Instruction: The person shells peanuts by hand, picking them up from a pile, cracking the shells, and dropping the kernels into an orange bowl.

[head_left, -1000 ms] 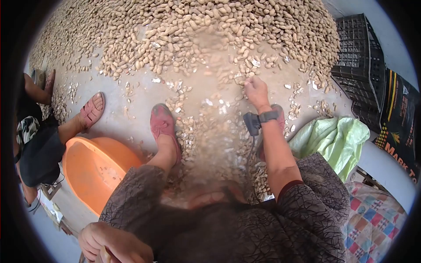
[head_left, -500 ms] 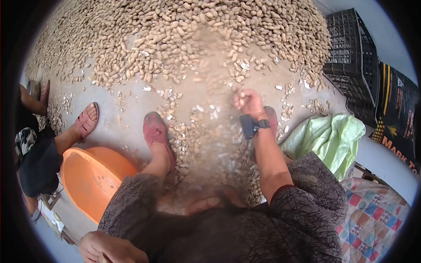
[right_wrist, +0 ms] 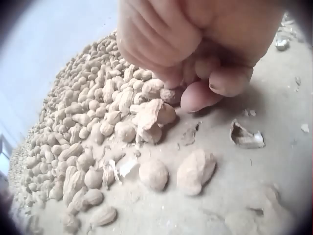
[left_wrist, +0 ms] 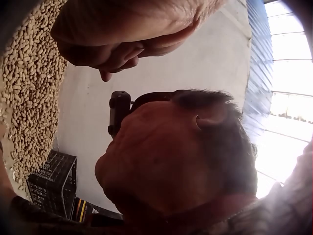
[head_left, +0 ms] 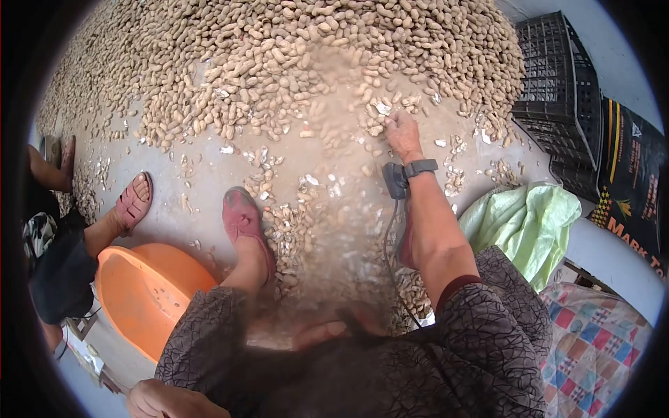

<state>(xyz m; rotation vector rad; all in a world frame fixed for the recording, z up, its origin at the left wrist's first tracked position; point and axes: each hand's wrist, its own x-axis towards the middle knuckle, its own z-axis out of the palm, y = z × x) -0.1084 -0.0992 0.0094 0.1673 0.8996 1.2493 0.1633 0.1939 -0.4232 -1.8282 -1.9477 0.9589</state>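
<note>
My right hand reaches down to the floor at the near edge of a large heap of unshelled peanuts. In the right wrist view its fingers are curled, with peanuts held inside them. The thumb and fingertips are close to the floor, right at another peanut. Loose peanuts and a broken shell lie just beside. My left hand is raised at the lower left, fingers bent; in the left wrist view the hand hides what its fingers hold, so I cannot tell.
An orange basin stands left of my legs, near another person's sandalled foot. Shells and peanuts litter the floor between my feet. At right are black crates, a pale green sack and a checked cloth.
My right hand drew back from the heap's edge half a second ago, turned palm up with peanuts in it, and is now forward on the floor again. The left hand has sunk lower in view.
</note>
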